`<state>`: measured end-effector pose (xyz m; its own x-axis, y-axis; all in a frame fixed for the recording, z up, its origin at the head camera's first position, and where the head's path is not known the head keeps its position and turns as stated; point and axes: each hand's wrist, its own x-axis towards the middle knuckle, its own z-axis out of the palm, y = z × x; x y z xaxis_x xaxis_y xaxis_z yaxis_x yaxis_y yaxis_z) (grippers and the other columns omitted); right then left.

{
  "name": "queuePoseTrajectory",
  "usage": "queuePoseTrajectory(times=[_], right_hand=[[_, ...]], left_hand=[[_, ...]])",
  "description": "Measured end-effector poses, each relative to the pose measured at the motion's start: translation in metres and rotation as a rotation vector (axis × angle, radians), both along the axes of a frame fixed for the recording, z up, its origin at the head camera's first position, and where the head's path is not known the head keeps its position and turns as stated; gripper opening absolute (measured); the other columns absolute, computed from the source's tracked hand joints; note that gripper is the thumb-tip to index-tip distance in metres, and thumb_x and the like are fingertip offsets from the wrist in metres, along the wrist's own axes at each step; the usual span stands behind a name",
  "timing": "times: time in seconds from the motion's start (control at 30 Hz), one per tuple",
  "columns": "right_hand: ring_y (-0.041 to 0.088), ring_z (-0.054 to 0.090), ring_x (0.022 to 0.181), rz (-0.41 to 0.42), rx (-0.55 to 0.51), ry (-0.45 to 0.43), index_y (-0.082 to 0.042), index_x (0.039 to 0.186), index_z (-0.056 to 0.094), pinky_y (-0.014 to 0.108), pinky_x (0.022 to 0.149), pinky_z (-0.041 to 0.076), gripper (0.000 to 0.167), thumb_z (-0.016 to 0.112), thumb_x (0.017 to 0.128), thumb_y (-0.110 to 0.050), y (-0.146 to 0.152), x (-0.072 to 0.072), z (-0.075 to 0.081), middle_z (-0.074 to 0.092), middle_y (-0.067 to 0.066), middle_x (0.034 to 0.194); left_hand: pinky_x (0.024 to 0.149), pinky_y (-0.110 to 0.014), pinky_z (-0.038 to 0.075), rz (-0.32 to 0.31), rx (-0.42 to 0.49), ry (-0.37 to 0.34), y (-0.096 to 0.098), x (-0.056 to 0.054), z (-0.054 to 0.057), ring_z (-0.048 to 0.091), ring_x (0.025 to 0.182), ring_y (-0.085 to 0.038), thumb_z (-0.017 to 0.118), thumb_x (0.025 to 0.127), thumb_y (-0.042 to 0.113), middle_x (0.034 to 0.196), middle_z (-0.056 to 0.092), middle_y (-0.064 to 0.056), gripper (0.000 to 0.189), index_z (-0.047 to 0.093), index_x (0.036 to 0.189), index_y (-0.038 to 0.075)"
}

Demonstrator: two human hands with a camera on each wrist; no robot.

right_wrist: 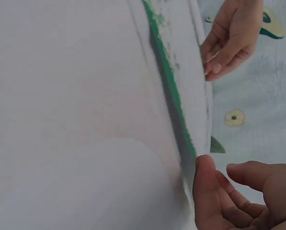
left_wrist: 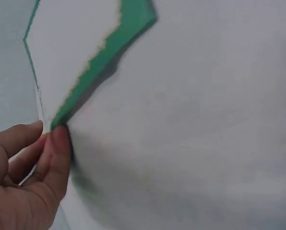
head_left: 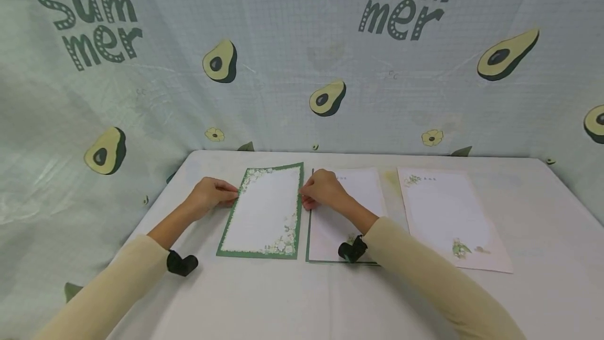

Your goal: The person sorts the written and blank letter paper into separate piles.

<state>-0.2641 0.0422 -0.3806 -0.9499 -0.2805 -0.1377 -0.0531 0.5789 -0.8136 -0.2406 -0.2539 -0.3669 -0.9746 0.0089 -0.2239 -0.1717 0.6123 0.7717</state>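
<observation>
A sheet of decorated paper with a green floral border point(head_left: 264, 209) lies between my two hands on the left part of the table. My left hand point(head_left: 212, 197) pinches its left edge; the left wrist view shows the thumb and fingers point(left_wrist: 61, 148) closed on the paper. At the opposite edge, my right hand point(head_left: 323, 190) holds the sheet near its upper half. Its fingertip point(right_wrist: 205, 167) meets the green edge in the right wrist view, where a dark shadow runs beneath that edge.
Right of the green-bordered sheet lies a pale printed sheet point(head_left: 330, 230) over a green-edged one, partly covered by my right forearm. Another pale sheet point(head_left: 448, 214) with leaf prints is farther right. An avocado-print cloth point(head_left: 273, 25) hangs behind the white table point(head_left: 264, 298).
</observation>
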Motion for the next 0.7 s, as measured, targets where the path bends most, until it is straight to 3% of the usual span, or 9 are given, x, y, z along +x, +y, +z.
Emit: queuePoseTrajectory(times=[0.13,0.23,0.33,0.47,0.7], right_hand=[[0.013,0.071,0.062,-0.014,-0.08,-0.053,0.005,0.095,0.075,0.025,0.063,0.063,0.023,0.068,0.099,-0.017,0.012,-0.002,0.012,0.074,0.009,0.076],[0.013,0.071,0.067,-0.026,-0.111,-0.067,0.006,0.105,0.073,0.025,0.065,0.063,0.024,0.066,0.1,-0.017,0.029,-0.003,0.022,0.074,0.012,0.084],[0.015,0.073,0.073,-0.033,-0.103,-0.054,0.006,0.112,0.071,0.026,0.069,0.063,0.028,0.065,0.101,-0.018,0.051,-0.002,0.028,0.074,0.015,0.092],[0.019,0.074,0.083,-0.038,-0.073,-0.043,0.008,0.12,0.068,0.027,0.073,0.064,0.033,0.063,0.102,-0.019,0.081,0.003,0.031,0.073,0.021,0.103],[0.031,0.073,0.097,-0.054,0.01,-0.032,0.01,0.125,0.064,0.031,0.08,0.064,0.035,0.059,0.104,-0.017,0.127,0.015,0.035,0.069,0.026,0.116]], left_hand=[[0.071,-0.03,0.058,-0.089,-0.261,0.088,0.008,0.007,0.013,0.067,0.08,-0.02,0.062,0.102,0.013,0.098,0.072,-0.019,0.029,0.067,0.117,-0.012],[0.068,-0.033,0.057,-0.165,-0.347,0.182,0.02,0.014,0.023,0.068,0.08,-0.024,0.062,0.102,0.014,0.099,0.072,-0.019,0.029,0.068,0.116,-0.01],[0.069,-0.033,0.058,-0.211,-0.31,0.198,0.034,0.022,0.026,0.07,0.084,-0.026,0.062,0.103,0.015,0.105,0.072,-0.019,0.028,0.069,0.116,-0.008],[0.071,-0.033,0.059,-0.254,-0.235,0.163,0.052,0.028,0.023,0.071,0.086,-0.025,0.061,0.104,0.016,0.107,0.073,-0.018,0.028,0.069,0.119,-0.006],[0.086,-0.04,0.062,-0.294,-0.106,0.151,0.078,0.025,0.022,0.072,0.092,-0.027,0.061,0.103,0.014,0.109,0.072,-0.019,0.028,0.068,0.12,-0.007]])
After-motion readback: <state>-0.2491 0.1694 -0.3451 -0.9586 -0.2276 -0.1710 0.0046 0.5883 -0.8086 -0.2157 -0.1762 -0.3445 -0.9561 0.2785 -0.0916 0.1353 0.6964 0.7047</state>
